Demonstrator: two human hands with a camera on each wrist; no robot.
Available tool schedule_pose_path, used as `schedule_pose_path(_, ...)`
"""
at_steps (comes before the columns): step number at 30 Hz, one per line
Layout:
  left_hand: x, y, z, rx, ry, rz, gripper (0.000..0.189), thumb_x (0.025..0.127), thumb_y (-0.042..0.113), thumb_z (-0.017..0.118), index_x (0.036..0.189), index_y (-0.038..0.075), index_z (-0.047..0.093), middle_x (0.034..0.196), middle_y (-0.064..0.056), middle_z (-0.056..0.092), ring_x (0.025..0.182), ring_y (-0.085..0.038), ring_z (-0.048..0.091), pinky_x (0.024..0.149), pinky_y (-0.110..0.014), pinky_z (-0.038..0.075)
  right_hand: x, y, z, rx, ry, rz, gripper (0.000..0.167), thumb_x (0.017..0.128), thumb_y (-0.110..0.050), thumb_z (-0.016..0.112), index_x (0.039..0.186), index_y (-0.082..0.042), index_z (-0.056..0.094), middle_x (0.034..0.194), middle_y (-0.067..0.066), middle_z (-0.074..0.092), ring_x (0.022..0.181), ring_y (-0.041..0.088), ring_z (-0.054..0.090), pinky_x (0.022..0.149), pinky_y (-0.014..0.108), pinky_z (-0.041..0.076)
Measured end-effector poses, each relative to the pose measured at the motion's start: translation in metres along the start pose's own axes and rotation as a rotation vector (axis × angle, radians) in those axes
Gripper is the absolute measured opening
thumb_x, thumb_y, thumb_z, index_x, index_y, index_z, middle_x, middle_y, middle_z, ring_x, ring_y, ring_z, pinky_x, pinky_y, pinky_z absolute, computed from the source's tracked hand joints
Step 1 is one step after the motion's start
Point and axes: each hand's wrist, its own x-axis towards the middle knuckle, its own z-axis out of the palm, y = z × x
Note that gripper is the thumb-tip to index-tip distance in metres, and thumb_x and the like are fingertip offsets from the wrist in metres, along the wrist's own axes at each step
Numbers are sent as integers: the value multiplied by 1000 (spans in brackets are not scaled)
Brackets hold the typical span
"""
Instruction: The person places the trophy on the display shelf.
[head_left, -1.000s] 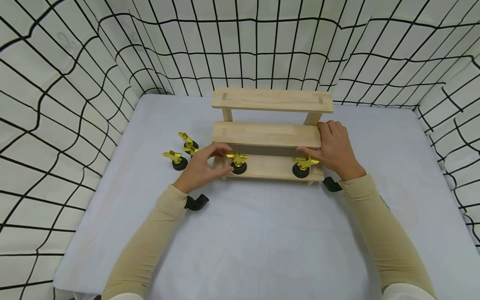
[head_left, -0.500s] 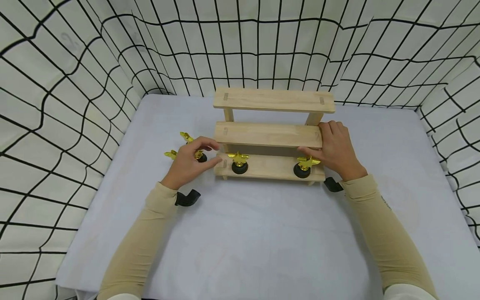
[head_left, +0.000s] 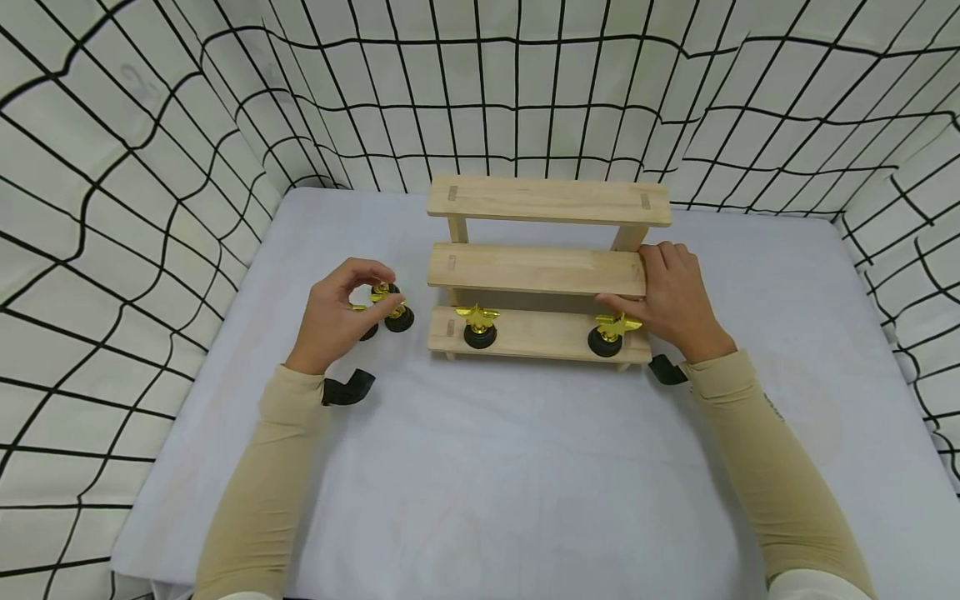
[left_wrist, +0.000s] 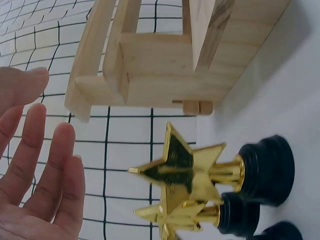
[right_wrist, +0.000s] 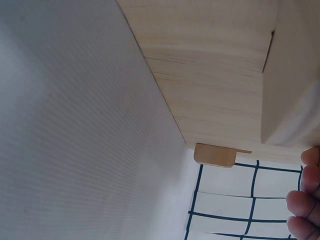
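Note:
A three-tier wooden display shelf (head_left: pixel 536 268) stands on the table. Its lowest tier bears two gold star trophies on black bases, one trophy (head_left: pixel 480 335) near the left end and another trophy (head_left: pixel 606 340) near the right. My right hand (head_left: pixel 678 300) grips the right end of the middle tier, its thumb along the front edge just above the right trophy. Over a small group of trophies (head_left: pixel 400 319) left of the shelf, my left hand (head_left: pixel 333 312) hovers with thumb and fingers apart. In the left wrist view those fingers (left_wrist: pixel 64 160) are empty, beside the gold stars (left_wrist: pixel 180 167).
A white cloth covers the table (head_left: pixel 510 467). Black wire grid (head_left: pixel 517 108) over pale panels surrounds the back and sides. A black curved piece (head_left: pixel 348 388) sits at the left wrist, and a similar black piece (head_left: pixel 666 370) is at the right.
My left hand has left the left trophy on the lowest tier and moved left to the loose trophies. My right hand stays on the shelf's right end.

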Motion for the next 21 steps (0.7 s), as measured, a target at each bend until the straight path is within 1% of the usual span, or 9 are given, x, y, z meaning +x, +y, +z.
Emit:
schedule_pose_path(4, -3, -3, -8, 6, 28, -6, 32, 83, -8, 80, 111, 0, 69, 106, 8, 68, 103, -2, 64, 100, -18, 52, 0, 0, -1, 3, -7, 8, 115, 79, -99, 35, 110, 9, 56, 95, 24, 56, 86, 43, 50, 75, 55, 41)
schedule_pose_path(7, -6, -7, -13, 5, 51, -8, 33, 82, -10, 80, 112, -2, 69, 107, 12, 67, 104, -1, 63, 100, -16, 51, 1, -1, -2, 2, -8, 2, 114, 79, -99, 34, 110, 9, 56, 94, 24, 56, 86, 43, 50, 75, 55, 41)
schedule_pose_path(11, -9, -16, -20, -21, 99, -30, 32, 83, -12, 77, 113, -5, 67, 109, 14, 67, 106, -4, 63, 99, -17, 51, 0, 0, -2, -4, -1, -5, 113, 80, -98, 35, 109, 9, 56, 94, 25, 55, 85, 42, 50, 75, 54, 41)
schedule_pose_path(15, -10, -25, -25, -26, 143, -71, 30, 87, -11, 75, 114, -4, 66, 110, 15, 66, 106, -6, 63, 99, -18, 51, 0, 0, -2, -2, -3, -3, 114, 80, -98, 35, 110, 9, 56, 95, 25, 55, 86, 43, 50, 76, 55, 41)
schedule_pose_path(18, -12, -30, -27, -28, 155, -97, 29, 88, -9, 75, 115, -3, 66, 110, 14, 66, 106, -5, 64, 99, -17, 51, 0, 0, -1, 2, -4, -9, 113, 80, -98, 37, 111, 9, 56, 95, 25, 56, 86, 43, 50, 76, 56, 41)
schedule_pose_path(21, -14, -35, -29, -56, 159, -107, 30, 88, -8, 74, 116, -6, 64, 110, 11, 66, 106, -5, 65, 99, -18, 52, 0, 0, -1, -1, 2, -12, 112, 81, -97, 37, 110, 9, 56, 94, 25, 55, 85, 42, 49, 75, 55, 41)
